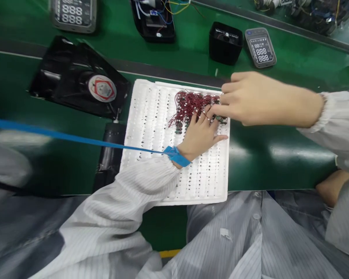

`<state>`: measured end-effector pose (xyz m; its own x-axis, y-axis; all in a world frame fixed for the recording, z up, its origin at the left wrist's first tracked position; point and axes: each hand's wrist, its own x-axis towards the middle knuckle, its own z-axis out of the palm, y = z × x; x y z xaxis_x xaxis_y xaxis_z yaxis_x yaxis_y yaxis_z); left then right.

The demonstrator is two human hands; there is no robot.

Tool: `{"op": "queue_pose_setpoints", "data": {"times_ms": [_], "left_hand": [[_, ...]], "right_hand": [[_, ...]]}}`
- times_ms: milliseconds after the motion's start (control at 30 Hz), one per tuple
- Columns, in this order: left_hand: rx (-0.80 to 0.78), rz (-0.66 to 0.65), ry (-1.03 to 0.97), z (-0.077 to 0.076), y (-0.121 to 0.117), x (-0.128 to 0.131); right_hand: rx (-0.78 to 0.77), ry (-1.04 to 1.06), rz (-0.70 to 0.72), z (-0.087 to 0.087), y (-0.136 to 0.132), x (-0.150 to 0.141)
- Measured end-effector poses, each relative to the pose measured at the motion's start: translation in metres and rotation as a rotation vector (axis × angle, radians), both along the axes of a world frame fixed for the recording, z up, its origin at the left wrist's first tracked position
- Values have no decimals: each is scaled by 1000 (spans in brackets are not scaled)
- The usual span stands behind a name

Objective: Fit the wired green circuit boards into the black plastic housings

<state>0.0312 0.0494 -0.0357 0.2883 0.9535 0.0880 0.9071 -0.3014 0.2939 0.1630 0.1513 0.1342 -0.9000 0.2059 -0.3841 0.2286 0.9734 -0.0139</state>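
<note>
A white foam tray (147, 116) with rows of small dark-marked slots lies on the green bench before me. At its upper right is a tangle of dark red wires (189, 101) with small white connectors. Small green circuit boards (178, 127) show beneath the wires' lower edge. My left hand (200, 135), in a blue wrist strap (177, 155), rests over the boards with fingers spread. Above the tray's right edge, my right hand (244, 99) is closed, its fingertips bent down by the wires. Whatever it pinches is hidden or blurred.
A black bag-like item (75, 77) with a round red-and-white label lies left of the tray, above a black cylinder (112, 151). Further back are a black housing (225, 44), an open wired housing (154, 23) and display units (261, 48). A blue cord (75, 136) crosses from the left.
</note>
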Motion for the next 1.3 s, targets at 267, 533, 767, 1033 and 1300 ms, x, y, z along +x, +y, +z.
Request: {"op": "queue_pose_setpoints", "data": {"times_ms": [267, 533, 767, 1033, 1300], "left_hand": [[3, 13, -36, 1, 1, 1], [-32, 102, -62, 16, 2, 11], [-82, 189, 21, 37, 21, 40], [-43, 270, -56, 12, 44, 42], [58, 467, -354, -15, 64, 40]], "right_hand": [[-94, 485, -345, 53, -6, 56], [-189, 181, -581, -45, 1, 117], [-396, 347, -763, -78, 13, 132], [-833, 919, -1103, -147, 23, 89], [-583, 874, -1029, -166, 37, 38]]}}
